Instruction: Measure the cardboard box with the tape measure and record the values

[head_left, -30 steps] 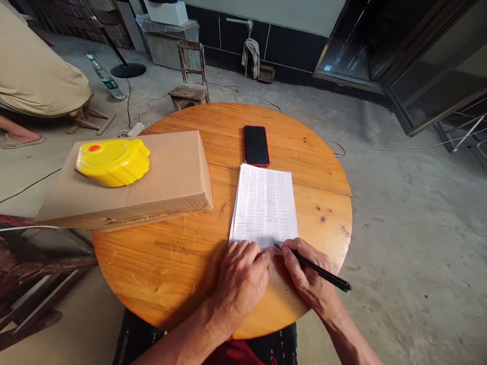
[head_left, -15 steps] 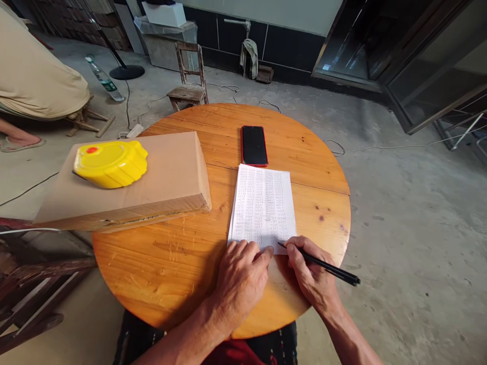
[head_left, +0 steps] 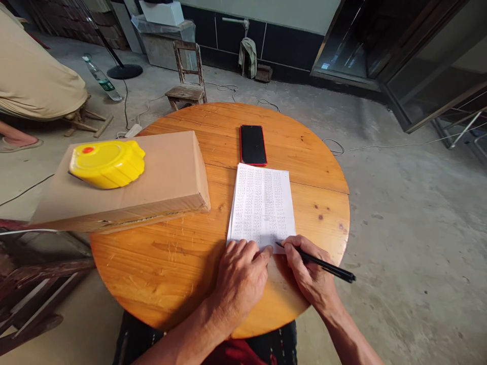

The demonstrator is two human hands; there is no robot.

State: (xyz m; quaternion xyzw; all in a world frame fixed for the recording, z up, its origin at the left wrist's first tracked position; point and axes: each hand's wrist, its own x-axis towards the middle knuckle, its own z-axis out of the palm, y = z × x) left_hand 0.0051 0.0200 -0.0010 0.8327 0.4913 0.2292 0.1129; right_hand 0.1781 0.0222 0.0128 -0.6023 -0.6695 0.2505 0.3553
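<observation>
A sheaf of white paper (head_left: pixel 262 203) covered in rows of small handwritten characters lies on the round wooden table (head_left: pixel 160 268). My left hand (head_left: pixel 243 276) rests palm down over its lower left edge, fingers slightly bent, thumb stretched along the bottom of the page. In my right hand (head_left: pixel 310 268) a black pen (head_left: pixel 331 268) is gripped, its tip at the lower right part of the sheet. Just beyond the paper lies a phone (head_left: pixel 253 145) with a dark screen and a red case.
On the left a cardboard box (head_left: pixel 167 167) overhangs the table's edge, with a yellow tape measure-like case (head_left: pixel 108 165) on top. A small wooden chair (head_left: pixel 186 91) stands behind the table. A bottle (head_left: pixel 102 78) and cables lie on the floor. At far left a person's foot (head_left: pixel 19 139) shows.
The view has shifted very slightly. The pen's rear end has moved a little to the left and up, while its tip stays near the same place. My left hand keeps its position.
</observation>
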